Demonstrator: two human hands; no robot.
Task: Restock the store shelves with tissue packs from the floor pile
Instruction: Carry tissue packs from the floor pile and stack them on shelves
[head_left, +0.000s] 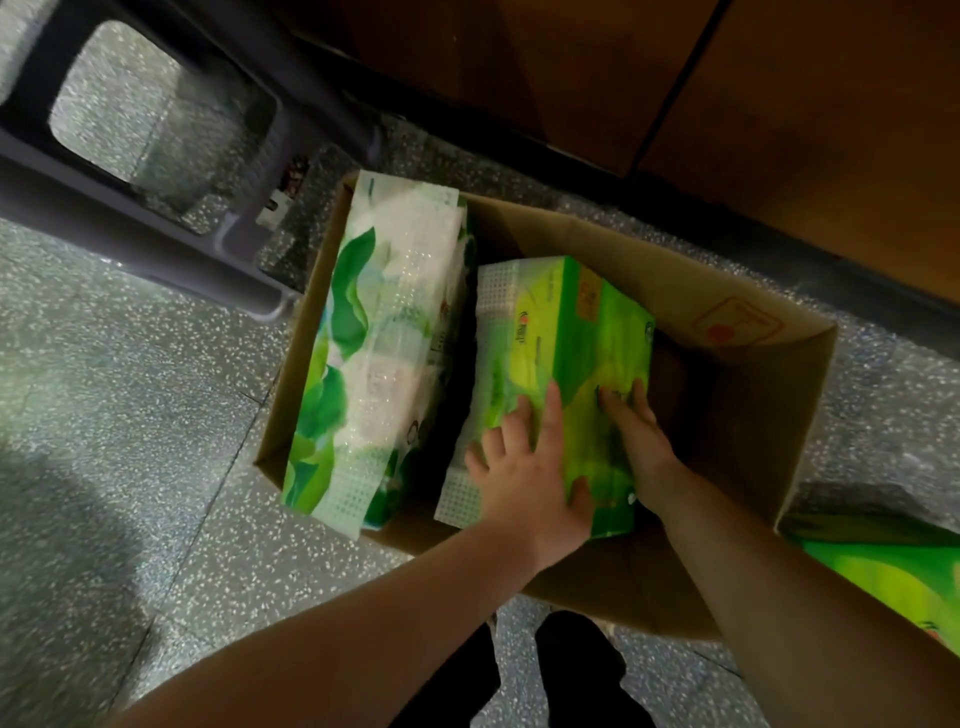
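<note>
An open cardboard box (737, 332) stands on the floor below me. Inside it, a bright green tissue pack (566, 338) leans on the right. A taller white-and-green tissue pack (384, 353) stands upright on the left. My left hand (524, 467) lies flat on the near end of the bright green pack, fingers spread and straight, thumb on its top face. My right hand (634, 431) presses the same pack's right side with straight fingers. Both hands touch the pack from opposite sides.
A grey plastic stool (156, 171) stands at the upper left, touching the box's corner. A brown wooden cabinet front (727, 104) runs along the top right. Another green tissue pack (883, 577) lies at the right edge. The floor (104, 415) is speckled grey terrazzo.
</note>
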